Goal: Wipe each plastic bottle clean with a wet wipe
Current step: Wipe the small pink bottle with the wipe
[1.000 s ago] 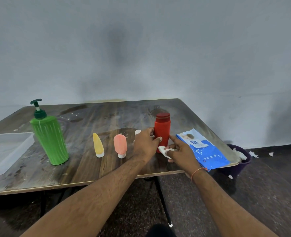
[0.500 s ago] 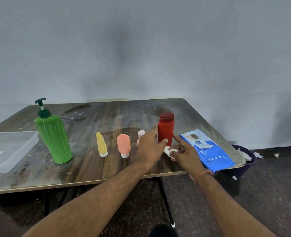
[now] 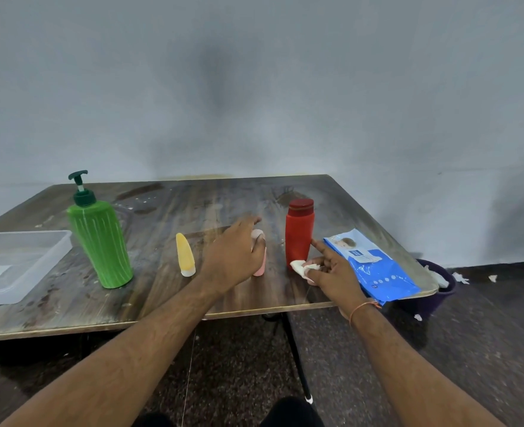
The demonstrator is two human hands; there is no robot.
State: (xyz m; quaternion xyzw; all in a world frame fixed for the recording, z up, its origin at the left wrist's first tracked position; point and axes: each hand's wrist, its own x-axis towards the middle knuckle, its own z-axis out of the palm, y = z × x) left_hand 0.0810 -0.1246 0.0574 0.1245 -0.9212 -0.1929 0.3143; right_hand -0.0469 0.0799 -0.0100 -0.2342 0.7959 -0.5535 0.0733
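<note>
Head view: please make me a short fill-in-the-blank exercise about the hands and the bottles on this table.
1. The right hand holds a crumpled white ____ beside the red bottle.
2. The left hand closes on a small ____ bottle.
3. The tallest bottle, the one with a pump, is ____.
4. The blue wipes pack lies at the table's ____ edge.

Missing words: wipe; pink; green; right

Green pump bottle [image 3: 100, 245], yellow tube [image 3: 185, 255], red bottle [image 3: 298, 232] upright, crumpled wipe [image 3: 299, 267] beside
</note>
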